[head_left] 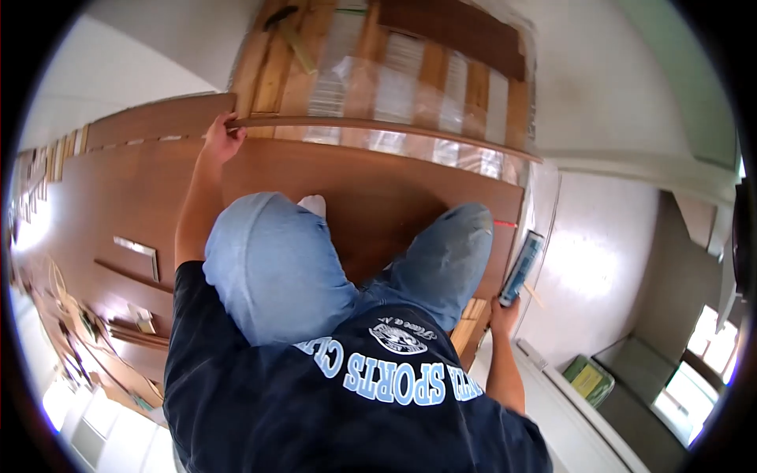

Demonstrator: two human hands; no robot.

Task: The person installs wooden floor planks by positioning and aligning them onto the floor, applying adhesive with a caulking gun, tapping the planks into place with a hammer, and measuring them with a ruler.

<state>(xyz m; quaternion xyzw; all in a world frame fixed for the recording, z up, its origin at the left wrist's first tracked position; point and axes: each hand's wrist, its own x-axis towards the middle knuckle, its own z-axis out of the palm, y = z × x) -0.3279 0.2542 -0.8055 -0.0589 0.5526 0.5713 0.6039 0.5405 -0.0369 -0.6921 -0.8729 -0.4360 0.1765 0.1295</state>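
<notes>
My left hand (225,139) is closed on the left end of a long brown floorboard (378,126). The board shows as a narrow strip, its far end reaching the wall on the right. It lies in front of the laid floor, across wooden joists with shiny wrapped material between them. Out to my right, my right hand (505,312) grips the lower end of a blue-green cartridge (522,268), which looks like an adhesive tube. Some of its fingers are hidden.
A hammer (293,39) lies on the joists (272,75). Another brown board (457,31) sits at the back. On the laid floor (110,189) to my left are a metal square (140,251) and several wood strips (138,337). A green package (588,380) stands at right.
</notes>
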